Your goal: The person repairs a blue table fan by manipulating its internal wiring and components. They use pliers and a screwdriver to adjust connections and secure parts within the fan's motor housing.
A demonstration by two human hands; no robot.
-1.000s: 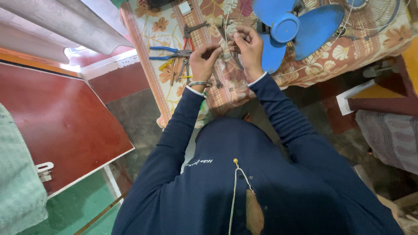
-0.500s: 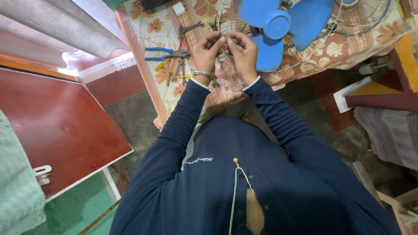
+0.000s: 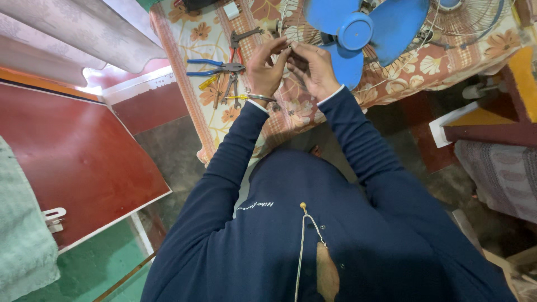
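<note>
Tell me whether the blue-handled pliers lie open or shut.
Open: the blue-handled pliers lie on the floral cloth with their two handles spread apart.

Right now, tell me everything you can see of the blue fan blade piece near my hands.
The blue fan blade looks like glossy plastic: a round raised hub in the middle with broad rounded lobes spreading from it. It lies on the floral cloth, off its guard; the wire fan guard sits just beyond it. One lobe lies close beside the right hand; whether they touch is unclear. The left hand is clear of it.
</note>
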